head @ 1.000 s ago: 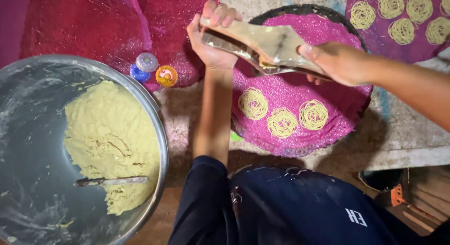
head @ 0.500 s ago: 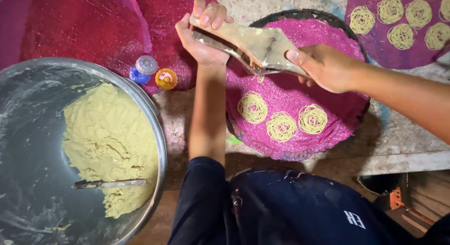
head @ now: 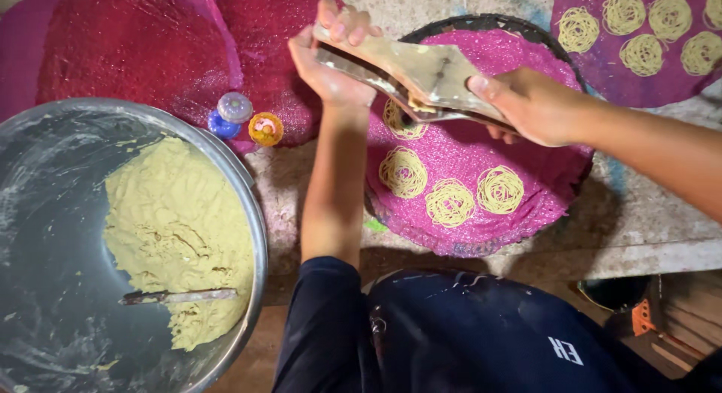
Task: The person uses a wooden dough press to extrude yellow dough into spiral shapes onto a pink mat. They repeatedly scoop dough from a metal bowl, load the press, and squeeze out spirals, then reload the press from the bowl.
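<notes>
Head view. We hold a flat two-handled dough press (head: 421, 81) in both hands, above the far edge of a pink mesh tray (head: 526, 205) on the work surface.

Progress, as we judge it: four yellow noodle coils (head: 450, 203) already lie on this tray, one partly under the press; most of its mesh is bare. A purple tray (head: 571, 77) at far right carries more finished coils. Plenty of yellow dough (head: 180, 235) remains in the steel basin (head: 45, 303) at left, a knife (head: 177, 296) lying on it.

Pose: our left hand (head: 331, 54) is raised, fingers curled tight over the press's far end. Our right hand (head: 526, 103) clamps the near handle, fingers pressed together, forearm reaching in from the right.
</notes>
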